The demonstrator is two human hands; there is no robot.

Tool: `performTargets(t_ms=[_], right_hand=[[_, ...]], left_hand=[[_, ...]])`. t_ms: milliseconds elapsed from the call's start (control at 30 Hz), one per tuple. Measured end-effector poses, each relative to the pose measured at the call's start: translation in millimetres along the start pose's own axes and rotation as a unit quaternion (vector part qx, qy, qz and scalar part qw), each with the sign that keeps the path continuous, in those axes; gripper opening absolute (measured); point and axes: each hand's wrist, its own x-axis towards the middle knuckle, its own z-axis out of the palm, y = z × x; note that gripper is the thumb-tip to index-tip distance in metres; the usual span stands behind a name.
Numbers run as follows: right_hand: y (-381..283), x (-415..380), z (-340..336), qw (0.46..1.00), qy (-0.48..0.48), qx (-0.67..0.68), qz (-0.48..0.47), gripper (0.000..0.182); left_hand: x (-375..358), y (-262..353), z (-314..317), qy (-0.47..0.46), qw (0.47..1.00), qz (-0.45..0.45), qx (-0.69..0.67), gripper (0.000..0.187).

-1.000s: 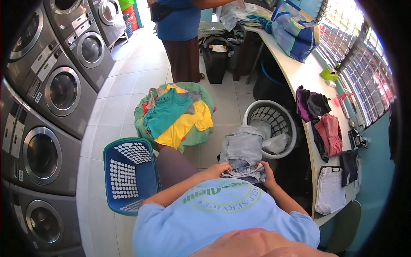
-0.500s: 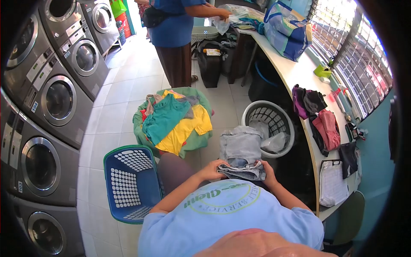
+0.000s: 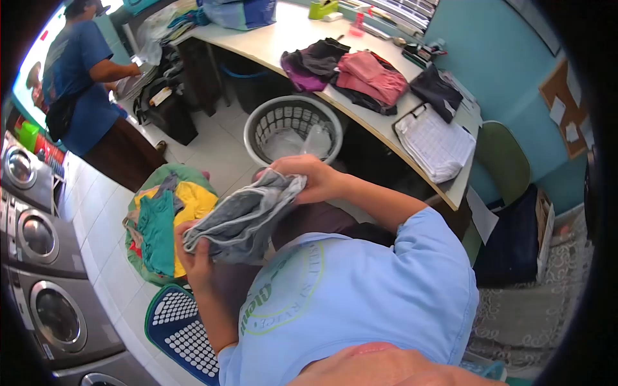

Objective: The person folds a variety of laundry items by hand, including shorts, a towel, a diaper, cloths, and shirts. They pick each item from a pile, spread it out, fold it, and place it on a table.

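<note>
A folded light-grey denim garment (image 3: 241, 222) is held up in front of my blue shirt, its layered edges showing. My left hand (image 3: 196, 258) is closed round its lower left end, thumb on the near side. The upper right end is gripped by my right hand (image 3: 310, 177), whose fingers lie partly behind the cloth. Beyond the left hand, a green bundle (image 3: 138, 273) carries loose clothes, among them a teal shirt (image 3: 156, 235) and a yellow one (image 3: 195, 201). Just past my right hand stands a round grey basket (image 3: 252, 138) with clear plastic bags inside.
A long table (image 3: 270, 45) holds folded dark and pink clothes (image 3: 370, 77), a clipboard with papers (image 3: 438, 143) and a blue bag. A blue basket (image 3: 183, 325) sits at my lower left. Steel front-loading machines (image 3: 58, 312) line the left. A person in blue (image 3: 90, 106) stands back left.
My view has swung to the right. The denim garment has been raised from my lap and tilted, with both hands still gripping its ends. The other person has turned sideways and moved their hands lower.
</note>
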Motion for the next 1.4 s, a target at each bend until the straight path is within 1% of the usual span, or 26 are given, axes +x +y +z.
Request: performTargets(t_ms=[67,167,200,300,333,433,467,600,633,700,733,800,833,867,900,933,967,1000,1067,1100,1167,1200,1233,1300,1333,1400], right_hand=[[-18.7,-3.6,0.4,0.975,-0.041,0.162,0.147,0.032],[-30.7,-8.1,3.8,0.947,-0.038,0.263,0.18,0.032],[-31.9,-8.8,-0.1,0.948,-0.054,0.258,0.177,0.045],[-33.5,-7.7,-7.1,0.917,-0.078,0.368,0.134,0.059],[-25.5,-8.4,-7.7,0.912,-0.104,0.376,0.128,0.073],[-14.3,-10.7,1.4,0.906,-0.123,0.379,0.144,0.069],[-14.1,-11.3,5.7,0.901,-0.147,0.38,0.148,0.055],[-16.8,-8.1,15.6,0.914,-0.108,0.359,0.157,0.035],[-18.0,-7.1,16.4,0.921,-0.106,0.34,0.158,0.035],[-20.4,-4.7,14.7,0.935,-0.101,0.301,0.159,0.035],[-22.7,-2.7,12.7,0.937,-0.082,0.28,0.192,0.034],[-29.0,1.3,4.9,0.937,-0.043,0.235,0.257,0.033],[-32.1,2.2,0.9,0.931,0.018,0.267,0.248,0.033],[-35.4,2.2,-3.7,0.921,0.079,0.298,0.239,0.033],[-39.5,1.3,-10.3,0.906,0.141,0.327,0.229,0.034],[-45.9,0.1,-21.2,0.885,0.19,0.354,0.237,0.035],[-53.9,-2.4,-34.8,0.86,0.239,0.378,0.244,0.036],[-61.6,-6.4,-49.8,0.847,0.27,0.399,0.225,0.039],[-73.1,-19.9,-85.0,0.837,0.335,0.395,0.178,0.043],[-78.4,-30.0,-105.4,0.84,0.365,0.37,0.153,0.046],[-95.8,-56.3,-154.9,0.835,0.396,0.349,0.156,0.05],[-107.5,-66.5,-172.9,0.824,0.425,0.341,0.152,0.051],[-116.0,-79.4,-190.7,0.813,0.453,0.335,0.148,0.052],[-116.9,-126.3,-241.5,0.817,0.434,0.34,0.167,0.053],[-113.1,-151.7,-262.5,0.796,0.479,0.317,0.191,0.053],[-88.1,-217.1,-303.2,0.75,0.546,0.274,0.254,0.056]], left_hand=[[3.6,2.8,4.7,0.025,1.0,-0.015,-0.011,0.034],[5.1,8.0,17.3,0.04,0.998,-0.023,-0.033,0.033],[3.4,7.2,18.0,0.042,0.999,-0.016,-0.025,0.032],[-1.1,10.2,25.2,0.058,0.998,-0.01,-0.023,0.032],[-2.3,11.9,27.4,0.065,0.998,-0.009,-0.026,0.032],[-0.7,14.1,27.5,0.065,0.998,-0.004,-0.021,0.032],[-0.3,14.2,26.7,0.067,0.997,-0.006,-0.022,0.032],[0.6,12.3,17.2,0.048,0.999,0.019,-0.017,0.034],[0.3,11.0,12.4,0.035,0.999,0.031,-0.014,0.036],[5.7,1.5,2.2,-0.001,0.998,0.05,-0.034,0.05],[7.5,-6.2,-6.5,-0.019,0.997,0.06,-0.043,0.057],[8.1,-48.5,-44.3,0.054,0.987,-0.05,-0.143,0.052],[7.2,-77.2,-62.0,0.09,0.972,-0.103,-0.193,0.05],[5.0,-107.8,-73.0,0.122,0.981,-0.113,-0.097,0.049],[-4.9,-166.8,-111.3,0.072,0.983,-0.155,0.068,0.049],[-13.3,-206.9,-141.8,0.018,0.954,-0.193,0.23,0.05],[-19.7,-199.2,-125.5,-0.047,0.894,-0.295,0.334,0.051],[-26.0,-191.1,-105.9,-0.113,0.808,-0.388,0.429,0.053],[-69.8,-234.9,-119.4,-0.197,0.724,-0.373,0.545,0.05],[-68.0,-231.0,-115.5,-0.231,0.752,-0.359,0.502,0.049],[-61.4,-217.3,-106.1,-0.289,0.801,-0.328,0.409,0.046],[-60.5,-227.5,-107.9,-0.207,0.844,-0.354,0.347,0.048],[-58.0,-229.7,-111.5,-0.183,0.847,-0.365,0.34,0.048],[-55.2,-230.6,-120.4,-0.133,0.851,-0.387,0.328,0.048],[-56.5,-234.8,-129.8,-0.146,0.831,-0.393,0.366,0.05],[-55.2,-238.0,-133.5,-0.199,0.779,-0.355,0.478,0.052]])
